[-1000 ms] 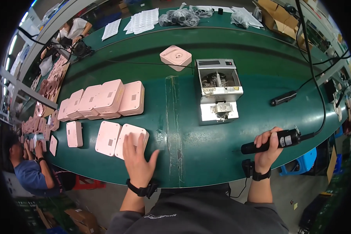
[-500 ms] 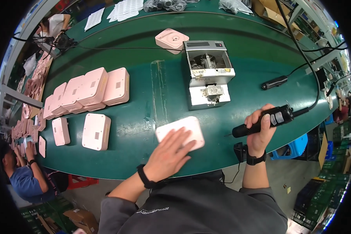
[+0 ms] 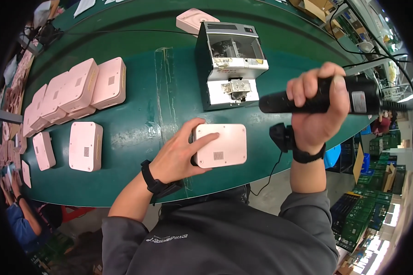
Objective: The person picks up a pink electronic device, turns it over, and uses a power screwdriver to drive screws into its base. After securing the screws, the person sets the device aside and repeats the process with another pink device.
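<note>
My left hand grips the left end of a pale pink plastic box, one finger lying across its top face. A slotted vent and corner screw holes show on that face. Raised at the right, my right hand is wrapped round a black electric screwdriver, its cable running off to the right. The screwdriver's blunt front end points left; its bit cannot be made out. Beyond the pink box stands a grey screw feeder with a clear window and a metal outlet at its front.
At the left lie several stacked pink boxes, with a single pink box nearer me. Another pink shell sits behind the feeder. A co-worker's arm shows at far left. Green crates stand at the lower right.
My left hand has gone from lying flat on the pink box to gripping its left end, and the box has turned straighter. My right hand has lifted the screwdriver higher.
</note>
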`<state>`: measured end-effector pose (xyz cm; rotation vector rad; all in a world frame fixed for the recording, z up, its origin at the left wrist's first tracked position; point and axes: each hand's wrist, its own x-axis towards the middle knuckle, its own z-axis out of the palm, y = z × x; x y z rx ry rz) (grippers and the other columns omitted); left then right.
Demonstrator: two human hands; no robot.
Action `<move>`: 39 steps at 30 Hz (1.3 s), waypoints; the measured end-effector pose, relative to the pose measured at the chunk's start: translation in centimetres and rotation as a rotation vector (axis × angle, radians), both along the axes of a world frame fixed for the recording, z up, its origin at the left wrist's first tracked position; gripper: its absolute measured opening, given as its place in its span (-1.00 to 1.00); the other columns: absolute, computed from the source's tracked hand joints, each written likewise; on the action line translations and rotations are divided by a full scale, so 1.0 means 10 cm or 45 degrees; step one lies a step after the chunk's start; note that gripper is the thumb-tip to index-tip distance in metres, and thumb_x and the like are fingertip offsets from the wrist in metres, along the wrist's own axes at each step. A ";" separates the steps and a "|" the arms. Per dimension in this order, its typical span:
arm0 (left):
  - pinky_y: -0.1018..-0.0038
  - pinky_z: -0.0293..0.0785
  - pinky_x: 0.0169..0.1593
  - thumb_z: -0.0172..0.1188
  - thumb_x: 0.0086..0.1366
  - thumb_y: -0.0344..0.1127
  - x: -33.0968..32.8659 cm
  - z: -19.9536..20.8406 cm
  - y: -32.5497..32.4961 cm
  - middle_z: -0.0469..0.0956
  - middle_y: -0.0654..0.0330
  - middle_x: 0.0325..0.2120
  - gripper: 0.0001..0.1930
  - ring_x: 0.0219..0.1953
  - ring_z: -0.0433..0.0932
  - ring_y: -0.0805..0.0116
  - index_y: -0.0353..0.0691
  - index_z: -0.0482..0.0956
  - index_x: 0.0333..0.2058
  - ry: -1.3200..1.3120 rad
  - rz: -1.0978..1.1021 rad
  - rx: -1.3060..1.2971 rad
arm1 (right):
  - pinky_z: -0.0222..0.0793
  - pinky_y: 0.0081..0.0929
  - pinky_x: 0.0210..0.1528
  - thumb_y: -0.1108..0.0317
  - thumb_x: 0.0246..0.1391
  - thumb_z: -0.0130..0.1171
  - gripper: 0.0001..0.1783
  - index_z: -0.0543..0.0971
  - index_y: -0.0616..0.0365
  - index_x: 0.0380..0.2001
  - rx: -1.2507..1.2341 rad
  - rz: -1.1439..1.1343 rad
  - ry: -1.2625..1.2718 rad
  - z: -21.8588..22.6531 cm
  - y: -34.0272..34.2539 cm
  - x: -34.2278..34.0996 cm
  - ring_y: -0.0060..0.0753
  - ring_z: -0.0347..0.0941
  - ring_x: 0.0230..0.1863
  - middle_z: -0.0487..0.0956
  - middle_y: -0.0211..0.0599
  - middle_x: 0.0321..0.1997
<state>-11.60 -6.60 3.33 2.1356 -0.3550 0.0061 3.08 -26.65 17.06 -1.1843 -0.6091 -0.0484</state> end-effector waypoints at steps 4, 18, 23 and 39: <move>0.11 0.38 0.19 0.56 -0.18 -0.21 0.00 0.01 0.02 0.25 -0.01 0.19 -0.13 0.14 0.38 -0.10 0.06 0.42 0.21 -0.190 0.154 0.192 | 0.24 -0.40 -0.41 0.11 0.28 -0.03 -0.74 0.37 0.09 -0.23 -0.109 -0.068 -0.081 -0.05 0.27 0.16 -0.50 0.22 -0.59 0.33 -0.39 -0.54; 0.18 0.47 0.10 0.55 -0.18 -0.24 0.03 -0.14 0.04 0.28 0.00 0.15 -0.15 0.06 0.45 -0.09 0.05 0.43 0.18 -0.211 0.207 0.093 | 0.26 -0.39 -0.42 0.13 0.25 -0.04 -0.74 0.36 0.10 -0.21 -0.124 0.082 0.007 -0.23 -0.02 -0.10 -0.48 0.24 -0.61 0.36 -0.36 -0.55; 0.18 0.47 0.10 0.55 -0.19 -0.23 0.03 -0.14 0.04 0.28 0.00 0.14 -0.16 0.06 0.45 -0.09 0.05 0.43 0.17 -0.213 0.216 0.096 | 0.27 -0.39 -0.42 0.12 0.24 -0.02 -0.73 0.36 0.09 -0.21 -0.130 0.044 -0.015 -0.31 -0.01 -0.11 -0.48 0.25 -0.61 0.36 -0.36 -0.55; 0.17 0.46 0.09 0.54 -0.20 -0.22 0.07 -0.14 0.05 0.30 0.01 0.14 -0.17 0.05 0.45 -0.08 0.04 0.45 0.16 -0.214 0.219 0.111 | 0.26 -0.38 -0.45 0.15 0.22 0.04 -0.76 0.35 0.08 -0.25 -0.114 0.067 0.057 -0.50 0.02 -0.05 -0.48 0.21 -0.63 0.33 -0.37 -0.56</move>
